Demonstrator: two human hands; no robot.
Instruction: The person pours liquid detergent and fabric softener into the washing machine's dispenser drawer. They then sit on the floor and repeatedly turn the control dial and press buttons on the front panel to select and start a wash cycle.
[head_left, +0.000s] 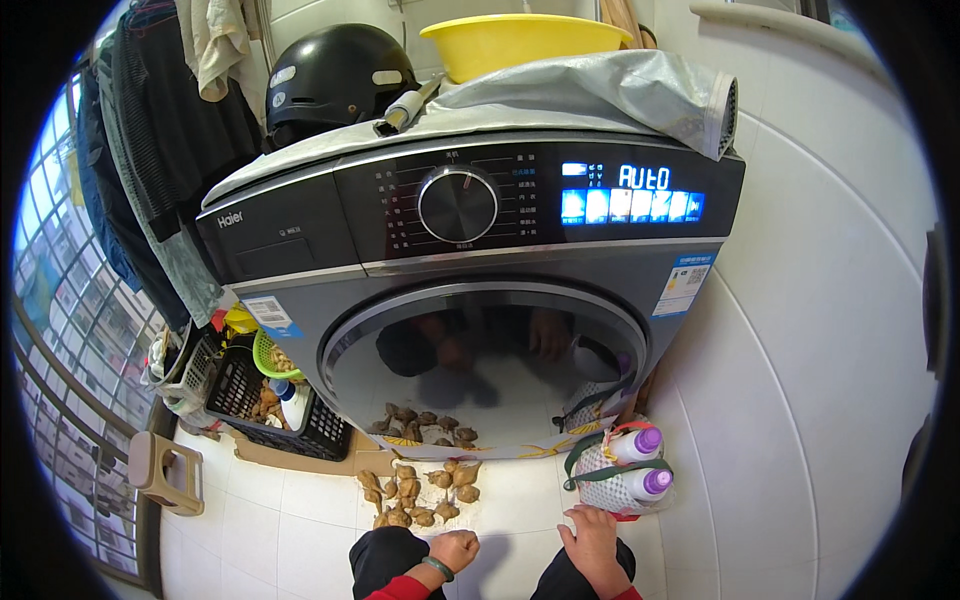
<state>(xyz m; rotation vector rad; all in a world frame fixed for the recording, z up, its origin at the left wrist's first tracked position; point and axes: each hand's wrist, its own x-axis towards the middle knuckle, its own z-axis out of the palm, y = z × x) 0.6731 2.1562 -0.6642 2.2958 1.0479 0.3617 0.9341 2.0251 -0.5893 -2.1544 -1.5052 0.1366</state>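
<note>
My left hand (455, 551) is curled into a fist by my left knee, with a green bangle (438, 568) on the wrist; nothing shows in it. Over my right knee, my right hand (591, 536) hangs with its thumb apart from the fingers and holds nothing. Several brown tubers (407, 487) lie on the tiled floor, just beyond my left knee. Closest to my right fingertips stands a patterned bag (600, 491) with dark green straps, holding two white bottles (637, 445) with purple caps. In front of me is a Haier front-loading washing machine (480, 367), its door shut and panel lit.
A black helmet (337, 79), a yellow basin (525, 41) and a silvery cover (585, 97) sit atop the machine. To the left are a black crate (240, 390), a green basket (264, 352), a plastic stool (166, 472) and hanging clothes (180, 97). A white wall (810, 262) bounds the right.
</note>
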